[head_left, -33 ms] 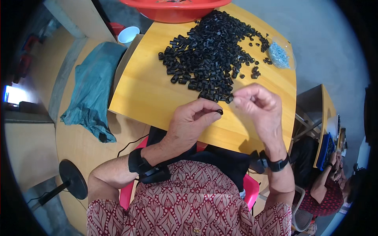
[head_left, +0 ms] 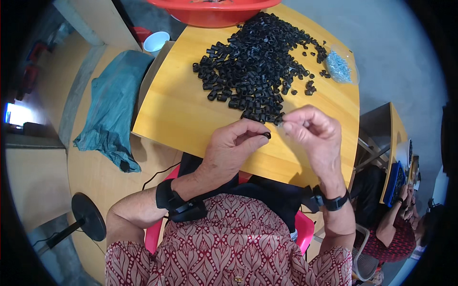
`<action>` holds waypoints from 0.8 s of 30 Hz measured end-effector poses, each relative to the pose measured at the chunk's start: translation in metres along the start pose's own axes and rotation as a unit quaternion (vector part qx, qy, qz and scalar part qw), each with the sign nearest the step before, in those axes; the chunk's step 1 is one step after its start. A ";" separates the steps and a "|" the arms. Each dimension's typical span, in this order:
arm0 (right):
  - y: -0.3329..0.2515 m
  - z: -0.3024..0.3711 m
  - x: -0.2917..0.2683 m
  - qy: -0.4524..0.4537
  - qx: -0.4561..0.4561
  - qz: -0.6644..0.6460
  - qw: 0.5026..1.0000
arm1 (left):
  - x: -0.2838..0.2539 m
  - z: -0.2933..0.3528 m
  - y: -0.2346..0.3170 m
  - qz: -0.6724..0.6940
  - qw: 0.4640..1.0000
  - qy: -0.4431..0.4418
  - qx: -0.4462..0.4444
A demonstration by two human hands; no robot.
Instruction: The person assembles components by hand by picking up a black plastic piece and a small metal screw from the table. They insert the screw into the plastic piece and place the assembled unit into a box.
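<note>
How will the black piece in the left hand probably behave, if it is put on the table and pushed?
The piece is probably light: it is small, and the left hand holds it in a pinch. It may roll when lying on its side, because similar ones in the pile look rounded.

Bare left hand (head_left: 230, 145): thumb and forefinger set in a pinch grip, tips directed toward the bare right hand (head_left: 317, 136). Right hand: apart from the left, slightly farther forward, thumb and forefinger pinched. Bare forearms (head_left: 341, 220) extend behind both hands; left elbow bent.
</note>
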State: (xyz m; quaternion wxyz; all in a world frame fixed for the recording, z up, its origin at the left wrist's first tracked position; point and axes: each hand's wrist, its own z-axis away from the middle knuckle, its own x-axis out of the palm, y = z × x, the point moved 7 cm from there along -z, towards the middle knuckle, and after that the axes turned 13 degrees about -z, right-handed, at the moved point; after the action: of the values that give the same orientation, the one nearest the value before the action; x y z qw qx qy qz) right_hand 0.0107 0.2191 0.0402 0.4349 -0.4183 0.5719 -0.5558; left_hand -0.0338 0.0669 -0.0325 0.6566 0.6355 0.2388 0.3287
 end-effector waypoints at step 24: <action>0.011 0.024 0.020 -0.019 -0.082 0.055 0.995 | 0.000 0.002 0.006 -0.057 0.997 0.002 0.044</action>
State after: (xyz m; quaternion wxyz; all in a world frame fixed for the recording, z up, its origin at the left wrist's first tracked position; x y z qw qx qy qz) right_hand 0.0283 0.1942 0.0281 0.4396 -0.4307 0.6295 -0.4743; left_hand -0.0330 0.0651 -0.0260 0.6449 0.6486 0.2901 0.2816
